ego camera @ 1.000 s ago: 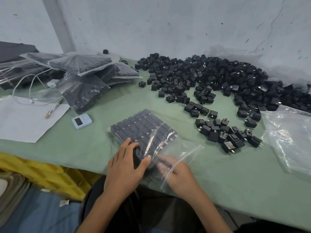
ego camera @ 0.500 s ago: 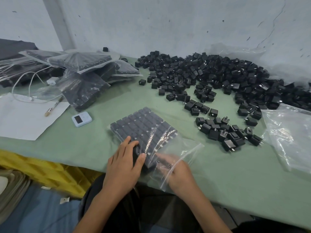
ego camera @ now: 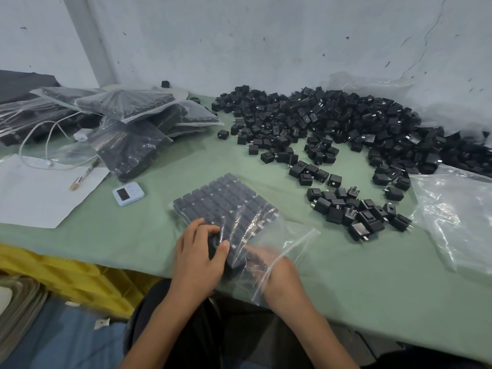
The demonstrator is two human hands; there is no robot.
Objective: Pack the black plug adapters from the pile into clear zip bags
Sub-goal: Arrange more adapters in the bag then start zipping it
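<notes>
One view, head camera. Zip bag (ego camera: 239, 209) is lying flat near the front edge of the green table (ego camera: 346, 275), its mouth facing the person. Rows of black adapters (ego camera: 221, 198) are filling its far part. Left hand (ego camera: 199, 251) is resting on the bag's near left corner, fingers curled, gripping the bag and the adapters under the plastic. Right hand (ego camera: 269, 259) is sitting inside the bag's mouth, blurred; finger state cannot be told. Loose pile (ego camera: 346, 123) is spreading behind and right of the bag, well apart. Filled bags (ego camera: 133, 134) are lying stacked behind and left of it. Small timer (ego camera: 128, 193) is sitting left of the bag.
</notes>
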